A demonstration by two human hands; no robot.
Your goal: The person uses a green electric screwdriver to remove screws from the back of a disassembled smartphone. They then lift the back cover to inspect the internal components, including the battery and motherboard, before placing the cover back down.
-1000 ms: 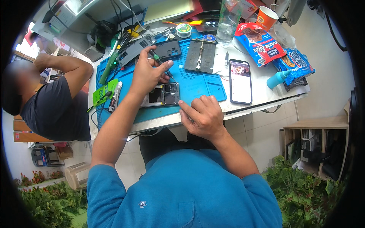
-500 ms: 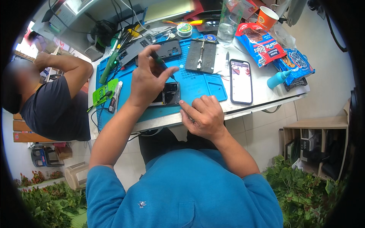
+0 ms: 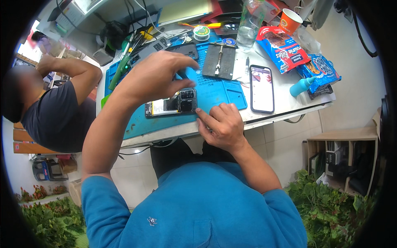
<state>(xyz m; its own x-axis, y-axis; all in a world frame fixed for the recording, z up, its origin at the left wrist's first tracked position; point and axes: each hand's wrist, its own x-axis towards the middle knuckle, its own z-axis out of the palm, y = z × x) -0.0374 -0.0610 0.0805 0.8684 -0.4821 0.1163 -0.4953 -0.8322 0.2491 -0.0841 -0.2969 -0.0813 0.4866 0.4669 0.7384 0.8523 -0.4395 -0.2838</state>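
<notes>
An opened phone [image 3: 159, 108] lies on the blue repair mat [image 3: 142, 125], its pale battery and dark camera section exposed. My left hand [image 3: 155, 76] hovers over its upper left part. That hand's thumb and forefinger are apart, slightly blurred, with blue mat showing between them; no tool shows there, though the palm side is hidden. My right hand [image 3: 221, 126] steadies the phone's right end: the forefinger tip presses at the corner, the thumb lies close below, and the other fingers curl in. Beyond the phone sits a dark clamp holder [image 3: 219, 62] with a metal bar.
Right of the mat lies a lit smartphone [image 3: 261, 89]. Past it are a teal bottle [image 3: 302, 87], snack bags [image 3: 283, 47], a paper cup [image 3: 290, 21] and a glass [image 3: 249, 29]. A solder spool [image 3: 202, 33] and cables stand behind. Another person [image 3: 62, 107] sits at left.
My left hand has shifted left and turned palm down, uncovering more of the phone. The dark screwdriver it held is no longer visible. My right hand stays at the phone's corner.
</notes>
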